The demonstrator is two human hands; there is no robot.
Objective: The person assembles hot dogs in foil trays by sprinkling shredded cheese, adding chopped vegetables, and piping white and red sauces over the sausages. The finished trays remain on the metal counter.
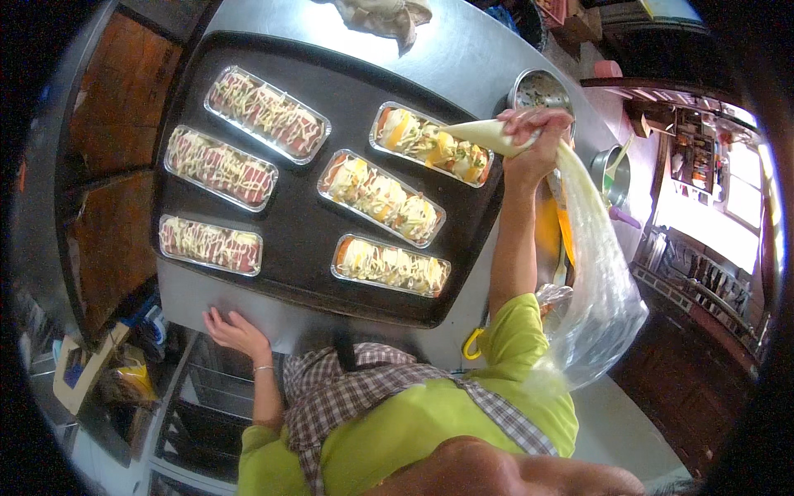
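You hold the piping bag (597,248) in the curled fingers of your right hand (536,140), its narrow end above the upper-right foil tin (413,160), left hand (236,332) loosely spread by the surface (463,41), so an uneven squeeze might drop a blob.

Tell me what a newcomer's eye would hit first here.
Probably the big dark tray across the middle of the metal table, carrying six foil pans of topped food in two columns of three. Next, the piping bag gripped in the right hand: its white tip points over the upper-right pan, and its clear, slack end hangs at the right.
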